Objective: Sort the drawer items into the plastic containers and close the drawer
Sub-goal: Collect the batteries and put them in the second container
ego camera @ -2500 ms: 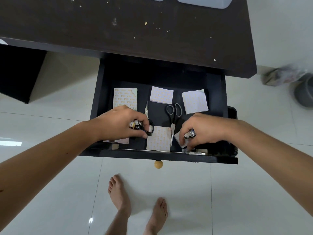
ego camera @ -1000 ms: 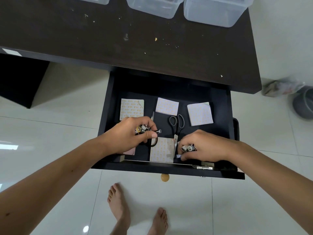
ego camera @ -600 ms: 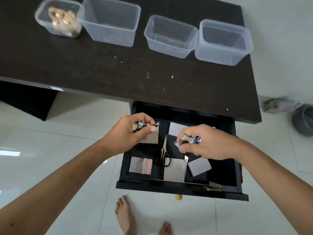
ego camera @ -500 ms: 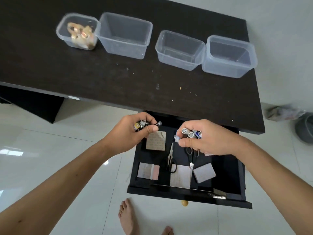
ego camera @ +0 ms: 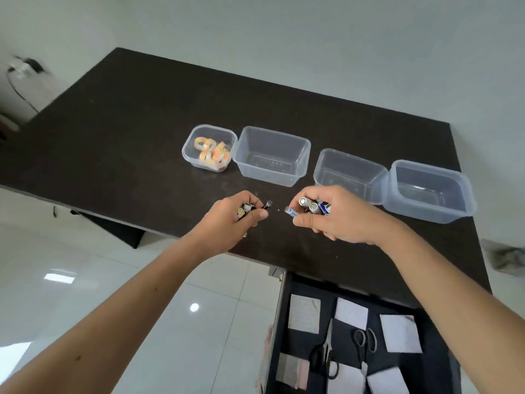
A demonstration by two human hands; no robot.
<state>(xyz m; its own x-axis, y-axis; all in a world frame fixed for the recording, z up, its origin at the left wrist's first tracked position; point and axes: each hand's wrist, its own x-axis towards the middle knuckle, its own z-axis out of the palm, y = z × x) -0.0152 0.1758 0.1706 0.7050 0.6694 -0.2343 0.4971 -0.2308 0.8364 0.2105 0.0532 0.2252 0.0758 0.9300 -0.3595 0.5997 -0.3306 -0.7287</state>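
Both hands curled around batteries above the counter's front edge: left hand (ego camera: 240, 216) gripped a few, right hand (ego camera: 326, 216) a bundle (ego camera: 309, 206). Empty container (ego camera: 271, 155) lay just beyond, between both, toward the far edge; drawer (ego camera: 355, 336) open.

Dark table (ego camera: 119, 143), four clear plastic containers (ego camera: 272, 156) in a row

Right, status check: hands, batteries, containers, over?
Left hand grips batteries. Right hand grips batteries. Both above desk, short of containers. Path clear.
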